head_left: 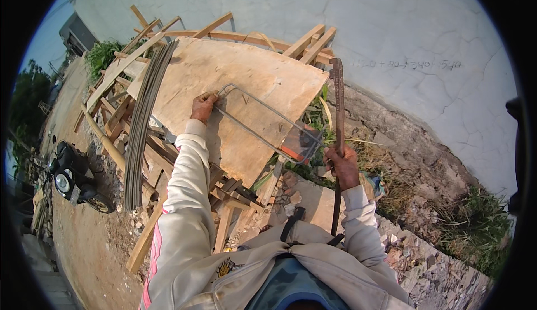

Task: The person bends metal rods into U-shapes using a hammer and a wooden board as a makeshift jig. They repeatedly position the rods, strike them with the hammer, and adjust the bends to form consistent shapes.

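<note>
My left hand (205, 106) is closed around one end of a thin grey steel rod bent into a long rectangular loop, like a rebar stirrup (258, 98). The loop lies over a worn plywood board (196, 69), its far end near the board's right corner. My right hand (342, 166) grips a long rusty rebar bending bar (339, 100), held upright to the right of the board with its notched head at the top. Beneath the loop's right end is a dark and orange-red object (292, 153) whose kind I cannot make out.
A bundle of thin grey steel rods (146, 120) rests along the board's left side. Loose timber (112, 86) is piled around and below it. A cracked pale wall (414, 24) stands behind, with rubble (436, 259) at right. A parked motorcycle (72, 178) is on the dirt path at left.
</note>
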Demonstrator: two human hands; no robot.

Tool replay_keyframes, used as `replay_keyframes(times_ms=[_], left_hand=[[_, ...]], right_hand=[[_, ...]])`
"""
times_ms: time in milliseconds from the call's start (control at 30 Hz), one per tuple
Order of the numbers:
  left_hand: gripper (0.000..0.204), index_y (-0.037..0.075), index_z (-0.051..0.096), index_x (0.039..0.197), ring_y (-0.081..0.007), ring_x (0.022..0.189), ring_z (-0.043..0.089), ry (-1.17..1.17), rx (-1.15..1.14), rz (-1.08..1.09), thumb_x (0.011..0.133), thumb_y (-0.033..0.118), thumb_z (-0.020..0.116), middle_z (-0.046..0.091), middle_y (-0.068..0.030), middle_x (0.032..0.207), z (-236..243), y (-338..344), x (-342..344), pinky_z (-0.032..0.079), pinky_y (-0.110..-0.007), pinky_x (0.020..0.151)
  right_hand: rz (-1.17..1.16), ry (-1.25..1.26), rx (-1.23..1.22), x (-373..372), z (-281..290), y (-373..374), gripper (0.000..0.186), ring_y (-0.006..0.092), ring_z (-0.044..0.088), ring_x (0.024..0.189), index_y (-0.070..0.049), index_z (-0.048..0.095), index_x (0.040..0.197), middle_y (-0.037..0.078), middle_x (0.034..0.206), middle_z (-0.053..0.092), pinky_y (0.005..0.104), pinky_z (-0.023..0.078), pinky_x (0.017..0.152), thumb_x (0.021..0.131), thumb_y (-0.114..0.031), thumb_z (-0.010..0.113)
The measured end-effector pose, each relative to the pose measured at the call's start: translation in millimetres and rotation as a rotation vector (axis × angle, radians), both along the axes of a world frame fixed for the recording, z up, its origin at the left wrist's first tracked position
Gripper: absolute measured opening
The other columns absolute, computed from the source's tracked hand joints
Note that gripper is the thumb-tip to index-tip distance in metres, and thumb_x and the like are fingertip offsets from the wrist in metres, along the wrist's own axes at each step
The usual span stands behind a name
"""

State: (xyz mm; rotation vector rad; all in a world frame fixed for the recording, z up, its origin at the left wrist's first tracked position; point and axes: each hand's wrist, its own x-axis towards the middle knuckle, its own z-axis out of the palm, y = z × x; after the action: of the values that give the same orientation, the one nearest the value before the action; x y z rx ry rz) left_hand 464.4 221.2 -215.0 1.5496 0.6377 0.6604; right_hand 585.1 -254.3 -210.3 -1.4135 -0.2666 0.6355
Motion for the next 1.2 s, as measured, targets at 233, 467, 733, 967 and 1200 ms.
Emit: replay_keyframes(times_ms=[233, 467, 733, 967, 1200], left_hand=[[0.029, 0.011, 0.077, 0.111, -0.0292, 0.092, 0.073, 0.481, 0.604, 0.317, 0.086, 0.024, 0.068, 0.076, -0.0147, 0.102, -15.0, -1.9, 14.2, 0.055, -0.038, 0.087], [0.028, 0.012, 0.076, 0.112, -0.0359, 0.104, 0.069, 0.460, 0.701, 0.264, 0.088, 0.023, 0.064, 0.074, -0.0177, 0.108, 1.0, -16.8, 16.9, 0.053, -0.044, 0.095], [0.019, 0.016, 0.076, 0.103, -0.0341, 0.104, 0.064, 0.568, 0.999, 0.383, 0.087, 0.021, 0.067, 0.070, -0.0122, 0.107, -10.4, -34.3, 27.2, 0.050, -0.048, 0.093], [0.021, 0.019, 0.075, 0.106, -0.0319, 0.108, 0.065, 0.787, 1.002, 0.297, 0.090, 0.023, 0.062, 0.070, -0.0085, 0.110, -6.4, -29.5, 35.7, 0.051, -0.048, 0.091], [0.020, 0.023, 0.075, 0.104, -0.0313, 0.109, 0.064, 0.792, 0.901, 0.362, 0.088, 0.026, 0.063, 0.069, -0.0079, 0.111, -9.8, -32.6, 40.4, 0.047, -0.051, 0.094]], right_hand=[[0.015, -0.014, -0.054, -0.9, -9.5, 7.5, 0.022, 0.0075, 0.056, 0.048, -0.004, 0.061, 0.101, 0.002, 0.075, 0.064, 0.0210, 0.037, 0.038, 0.091, -0.019, 0.074], [0.014, -0.017, -0.113, -2.6, -2.6, 8.3, 0.018, 0.0079, 0.052, 0.047, -0.005, 0.060, 0.095, -0.001, 0.068, 0.057, 0.0238, 0.037, 0.040, 0.091, -0.017, 0.072], [0.020, -0.078, -0.136, -4.4, 2.3, 12.6, 0.014, 0.0067, 0.053, 0.048, -0.006, 0.060, 0.093, 0.000, 0.070, 0.058, 0.0224, 0.036, 0.037, 0.090, -0.015, 0.069], [0.051, -0.111, -0.193, -2.1, -1.4, 5.3, 0.022, 0.0073, 0.046, 0.047, -0.002, 0.061, 0.093, -0.002, 0.064, 0.051, 0.0265, 0.036, 0.044, 0.093, -0.021, 0.073], [0.032, -0.304, -0.378, 4.5, 9.1, -59.0, 0.039, 0.0088, 0.036, 0.066, -0.004, 0.056, 0.088, -0.004, 0.071, 0.040, 0.0298, 0.031, 0.058, 0.102, -0.041, 0.062]])
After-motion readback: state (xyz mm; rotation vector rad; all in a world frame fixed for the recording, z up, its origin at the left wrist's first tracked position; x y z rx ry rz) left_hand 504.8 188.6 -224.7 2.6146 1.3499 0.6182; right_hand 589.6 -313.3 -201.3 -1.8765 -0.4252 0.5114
